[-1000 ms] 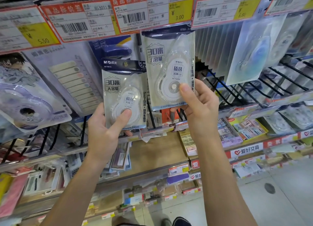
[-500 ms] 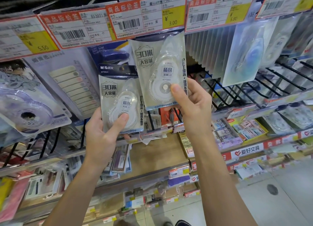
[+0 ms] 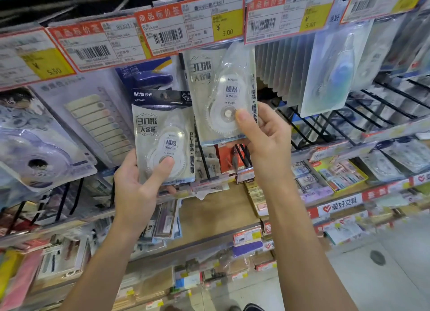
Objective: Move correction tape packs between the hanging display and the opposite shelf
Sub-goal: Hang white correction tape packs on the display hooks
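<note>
I'm looking into a stationery shop. A row of red-and-white price tags (image 3: 190, 29) with barcodes and yellow price panels runs overhead; below it, blister-packed goods hang on black wire hooks (image 3: 381, 101), and lower shelves (image 3: 218, 208) carry more labelled stationery.

Pretty cramped up top: the row of price tags (image 3: 190, 29) hangs right over the upper correction tape pack (image 3: 221, 94), and packs crowd in on both sides. Black wire hooks (image 3: 325, 126) stick out to the right. Only real open room is the bare wooden shelf (image 3: 216, 208) under the hands
</note>
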The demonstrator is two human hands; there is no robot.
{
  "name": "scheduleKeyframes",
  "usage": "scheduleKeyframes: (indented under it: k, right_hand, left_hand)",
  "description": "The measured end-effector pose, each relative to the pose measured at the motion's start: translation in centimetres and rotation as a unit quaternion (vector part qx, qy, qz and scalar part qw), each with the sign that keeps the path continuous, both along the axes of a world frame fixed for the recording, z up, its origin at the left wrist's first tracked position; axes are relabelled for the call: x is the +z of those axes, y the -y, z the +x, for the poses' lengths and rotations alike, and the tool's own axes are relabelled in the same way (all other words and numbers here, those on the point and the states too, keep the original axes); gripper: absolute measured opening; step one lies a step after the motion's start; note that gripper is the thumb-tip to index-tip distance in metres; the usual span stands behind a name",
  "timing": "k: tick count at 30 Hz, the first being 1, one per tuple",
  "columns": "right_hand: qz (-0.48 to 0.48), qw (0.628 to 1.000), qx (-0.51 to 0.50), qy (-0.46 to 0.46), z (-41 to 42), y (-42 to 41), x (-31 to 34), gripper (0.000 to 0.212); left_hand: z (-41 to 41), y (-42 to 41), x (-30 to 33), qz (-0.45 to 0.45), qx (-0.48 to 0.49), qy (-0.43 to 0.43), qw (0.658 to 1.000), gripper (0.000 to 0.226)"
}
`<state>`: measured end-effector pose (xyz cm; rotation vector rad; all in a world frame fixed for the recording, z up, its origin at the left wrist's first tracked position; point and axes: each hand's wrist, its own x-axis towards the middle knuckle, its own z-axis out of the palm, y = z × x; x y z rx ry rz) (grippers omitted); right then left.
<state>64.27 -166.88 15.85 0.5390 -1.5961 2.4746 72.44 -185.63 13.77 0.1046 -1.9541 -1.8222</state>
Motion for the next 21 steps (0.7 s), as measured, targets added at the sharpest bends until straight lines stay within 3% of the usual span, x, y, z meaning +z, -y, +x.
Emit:
scheduleKeyframes:
  k: [9, 21]
  right_hand:
    - [0.024, 1.0, 0.003, 0.007, 0.42, 0.91, -1.07, 0.031]
    - [0.02, 0.999, 0.019, 0.017, 0.77, 0.3, -1.14, 0.022]
  left_hand:
    - [0.01, 0.23, -0.33, 0.001, 0.007, 0.009, 1.0, 0.035]
    - [0.15, 0.7, -0.11, -0.009, 0.017, 0.016, 1.0, 0.036]
